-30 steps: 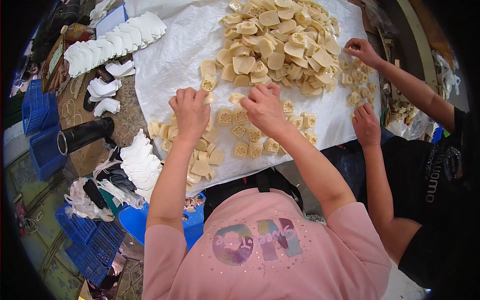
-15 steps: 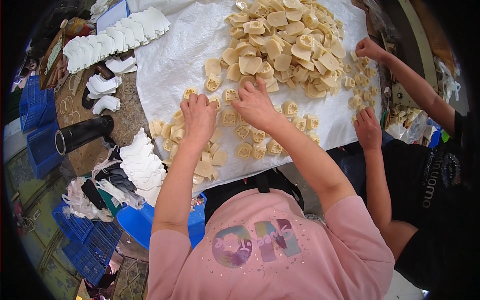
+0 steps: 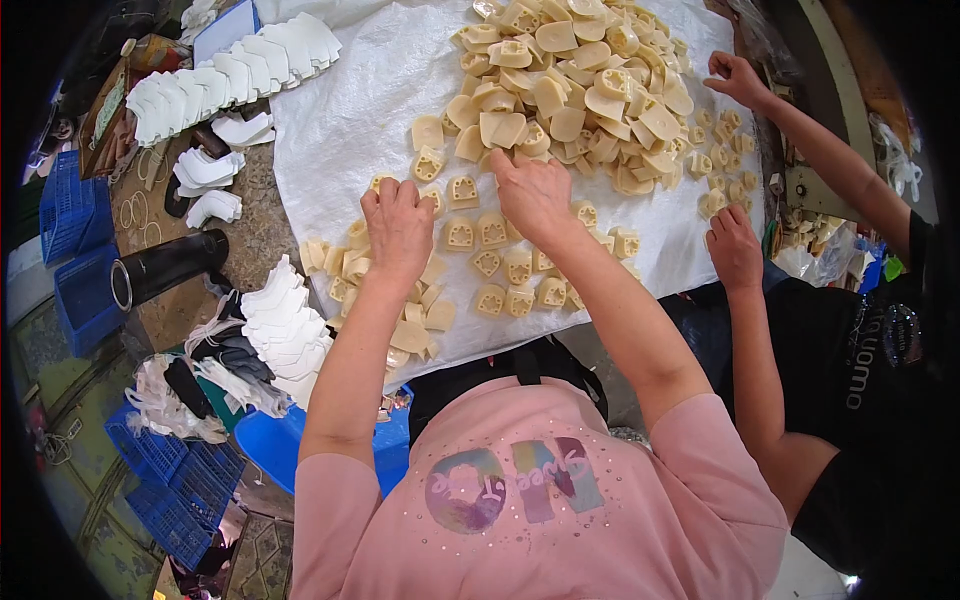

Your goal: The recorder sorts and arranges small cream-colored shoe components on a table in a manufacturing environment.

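Cream plastic pieces that look like shoe heels cover much of the white sheet. My left hand (image 3: pixel 400 228) is closed, fingers curled down among the loose heels at the left. One heel (image 3: pixel 430 200) shows beside its fingers; what they grip is hidden. My right hand (image 3: pixel 535 195) is also closed, its fingertips bent down at the lower edge of the big heap (image 3: pixel 570 100). Its palm side cannot be seen. Between and below my hands, several heels stand with their holed, hollow faces up, such as one heel (image 3: pixel 461 234). More heels (image 3: pixel 410 335) lie jumbled beneath my left wrist.
On the right, a co-worker's hands (image 3: pixel 735 245) are over smaller rows of heels (image 3: pixel 722 160). White curved sheets (image 3: pixel 235 80) lie fanned out at far left, near a black cylinder (image 3: pixel 168 270). Blue crates (image 3: pixel 80 240) and a blue tub (image 3: pixel 270 450) stand at lower left.
My right hand has shifted slightly right, uncovering more of the standing heels. My left hand has hardly moved. The co-worker's far hand has moved up a little.
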`<move>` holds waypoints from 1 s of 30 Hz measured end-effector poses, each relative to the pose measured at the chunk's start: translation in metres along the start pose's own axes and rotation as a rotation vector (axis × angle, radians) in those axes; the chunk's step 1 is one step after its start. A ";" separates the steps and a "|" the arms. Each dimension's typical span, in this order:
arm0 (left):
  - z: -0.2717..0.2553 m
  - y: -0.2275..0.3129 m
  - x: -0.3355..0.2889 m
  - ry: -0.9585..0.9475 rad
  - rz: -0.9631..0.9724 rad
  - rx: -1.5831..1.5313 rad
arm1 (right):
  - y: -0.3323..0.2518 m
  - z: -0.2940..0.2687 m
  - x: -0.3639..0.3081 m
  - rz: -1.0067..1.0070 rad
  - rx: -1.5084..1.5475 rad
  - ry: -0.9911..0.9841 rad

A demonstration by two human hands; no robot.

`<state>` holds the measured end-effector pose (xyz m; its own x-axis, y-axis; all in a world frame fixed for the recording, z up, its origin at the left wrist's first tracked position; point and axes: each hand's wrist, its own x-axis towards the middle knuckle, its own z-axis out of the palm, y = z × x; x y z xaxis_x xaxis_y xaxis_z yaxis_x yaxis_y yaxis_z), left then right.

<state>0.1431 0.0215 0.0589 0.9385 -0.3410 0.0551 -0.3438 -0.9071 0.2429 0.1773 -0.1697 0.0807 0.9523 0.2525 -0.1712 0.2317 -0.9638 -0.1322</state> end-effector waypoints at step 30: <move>-0.003 -0.033 0.037 0.010 0.159 0.152 | -0.006 -0.027 0.020 -0.379 -0.032 0.200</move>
<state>0.1894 0.0393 0.0556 0.8722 -0.4808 0.0903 -0.4876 -0.8693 0.0814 0.2001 -0.1609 0.1049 0.8175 0.5708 0.0771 0.5760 -0.8088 -0.1186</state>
